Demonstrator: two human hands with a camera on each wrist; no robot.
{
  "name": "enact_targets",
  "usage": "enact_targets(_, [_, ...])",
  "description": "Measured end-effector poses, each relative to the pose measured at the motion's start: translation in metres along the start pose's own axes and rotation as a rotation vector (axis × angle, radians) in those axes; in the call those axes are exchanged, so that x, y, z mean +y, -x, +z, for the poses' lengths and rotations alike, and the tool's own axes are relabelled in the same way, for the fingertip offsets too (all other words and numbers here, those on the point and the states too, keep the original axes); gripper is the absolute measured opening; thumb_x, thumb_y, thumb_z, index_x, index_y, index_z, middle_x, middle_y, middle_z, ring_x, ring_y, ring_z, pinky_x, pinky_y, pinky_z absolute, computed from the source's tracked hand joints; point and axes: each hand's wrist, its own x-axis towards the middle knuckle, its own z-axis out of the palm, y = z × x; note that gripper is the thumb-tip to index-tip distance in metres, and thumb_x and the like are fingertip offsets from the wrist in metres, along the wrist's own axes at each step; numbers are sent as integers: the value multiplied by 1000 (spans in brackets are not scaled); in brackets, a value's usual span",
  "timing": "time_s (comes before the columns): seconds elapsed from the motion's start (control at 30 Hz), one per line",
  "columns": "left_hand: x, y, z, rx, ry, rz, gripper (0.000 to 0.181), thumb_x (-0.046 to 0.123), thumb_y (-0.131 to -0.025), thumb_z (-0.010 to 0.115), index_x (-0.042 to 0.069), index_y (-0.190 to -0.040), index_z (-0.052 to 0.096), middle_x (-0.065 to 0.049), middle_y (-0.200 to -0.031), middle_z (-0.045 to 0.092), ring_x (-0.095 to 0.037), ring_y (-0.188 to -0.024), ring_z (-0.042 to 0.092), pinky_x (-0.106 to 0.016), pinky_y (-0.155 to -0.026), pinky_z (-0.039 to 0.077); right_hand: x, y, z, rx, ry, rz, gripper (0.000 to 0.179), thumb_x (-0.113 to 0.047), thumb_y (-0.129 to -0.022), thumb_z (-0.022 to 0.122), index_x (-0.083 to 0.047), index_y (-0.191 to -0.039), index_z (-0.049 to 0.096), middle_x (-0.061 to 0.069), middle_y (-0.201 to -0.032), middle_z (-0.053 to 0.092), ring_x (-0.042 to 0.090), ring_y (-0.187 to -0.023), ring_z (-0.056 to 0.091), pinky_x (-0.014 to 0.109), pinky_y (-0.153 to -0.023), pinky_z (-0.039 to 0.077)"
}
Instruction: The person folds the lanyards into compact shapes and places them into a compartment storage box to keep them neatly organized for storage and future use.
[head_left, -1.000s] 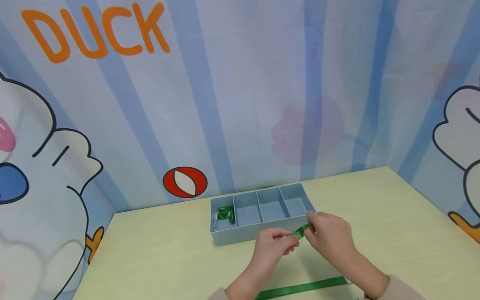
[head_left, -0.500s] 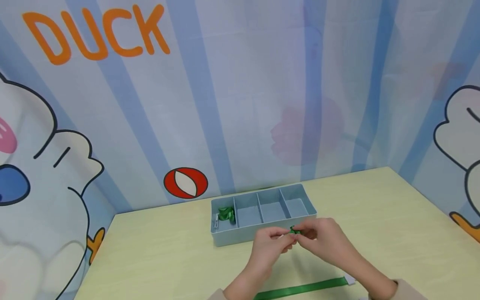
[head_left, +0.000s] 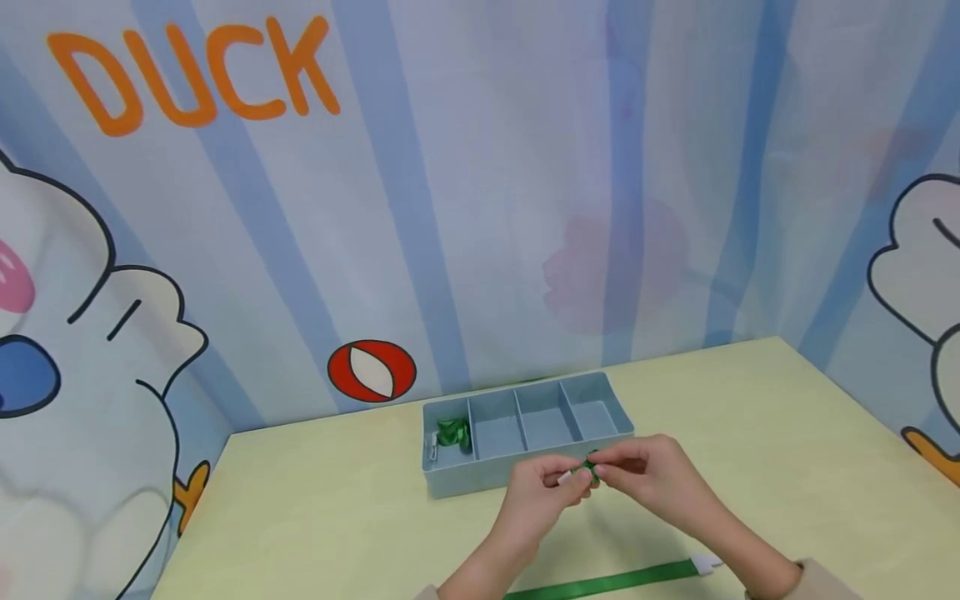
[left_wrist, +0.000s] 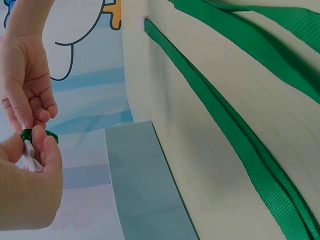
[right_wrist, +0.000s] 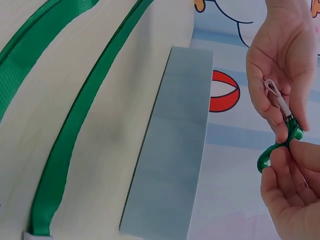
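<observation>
Just in front of the box, my left hand (head_left: 536, 498) pinches a short piece of green ribbon (right_wrist: 295, 131) with a white looped cord end (right_wrist: 283, 106). That white loop lies against the left palm in the right wrist view. Close beside it, my right hand (head_left: 663, 477) pinches the same ribbon between thumb and fingers. A small curl of ribbon sticks out past the right fingertips in the right wrist view. Fingers cover part of the ribbon, so whether it is knotted cannot be told.
A blue-grey box (head_left: 480, 478) with several compartments stands behind the hands. Its leftmost compartment holds a bunched green ribbon (head_left: 453, 432) and a small white piece (head_left: 432, 447). On the table lies a long green strap (head_left: 607, 582) with a white end (head_left: 703, 565). More green strap (left_wrist: 260, 45) lies nearer.
My right hand has come in and down toward the left, and the ribbon stretched between them is now bunched at the fingertips. A white end now shows at my left hand.
</observation>
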Motion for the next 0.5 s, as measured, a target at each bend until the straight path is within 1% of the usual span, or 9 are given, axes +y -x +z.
enact_targets(0.1, [0,0,1,2,-26,3,20,12,-85,68,-3,-97,70,-6,-87,69,-12,-75,63,-30,-76,53,3,0,3,33,56,-35,13,-7,-84,68,-2,-95,72,7,-88,69,10,-77,66,23,-65,54])
enact_targets(0.17, [0,0,0,7,-55,0,20,14,-84,70,-2,-96,71,-2,-87,67,-12,-76,62,-27,-73,53,5,1,6,49,117,-82,11,-5,-82,70,-4,-93,73,1,-83,68,7,-72,63,22,-62,52])
enact_targets(0.2, [1,1,0,9,-64,-4,19,14,-84,70,-2,-95,71,-2,-86,67,-12,-75,62,-26,-72,52,6,1,6,51,155,-126,11,-5,-82,70,-6,-92,74,-3,-80,66,5,-69,60,22,-60,51])
enact_targets(0.27, [0,1,-1,4,-75,-14,18,13,-84,70,-2,-94,72,-5,-84,68,-13,-74,62,-26,-69,52,9,0,7,46,227,-222,12,-4,-79,72,-9,-90,75,-10,-76,60,1,-64,51,20,-56,47])
enact_targets(0.33, [-1,2,-3,-12,-82,-29,18,12,-85,68,-3,-94,71,-6,-80,69,-12,-72,63,-28,-69,52,11,0,5,30,292,-340,16,-4,-76,75,-13,-89,75,-13,-76,54,1,-66,44,19,-55,41])
enact_targets(0.37, [-2,2,-4,-22,-85,-36,18,11,-86,68,-3,-95,71,-7,-78,69,-12,-70,63,-28,-69,53,13,-1,4,15,311,-396,19,-4,-74,76,-14,-90,75,-12,-77,51,1,-68,42,19,-56,40])
enact_targets(0.43, [-3,2,-6,-49,-82,-58,18,11,-87,66,-4,-97,70,-8,-77,69,-11,-69,63,-30,-71,53,16,-1,1,-17,316,-461,25,-5,-72,78,-17,-93,73,-11,-83,51,3,-73,44,20,-60,40])
enact_targets(0.5, [-3,1,-9,-78,-85,-78,20,12,-88,64,-4,-99,70,-7,-78,69,-8,-69,62,-31,-72,54,18,-2,-3,-59,289,-487,29,-6,-72,79,-18,-98,71,-9,-89,54,5,-78,47,21,-63,42])
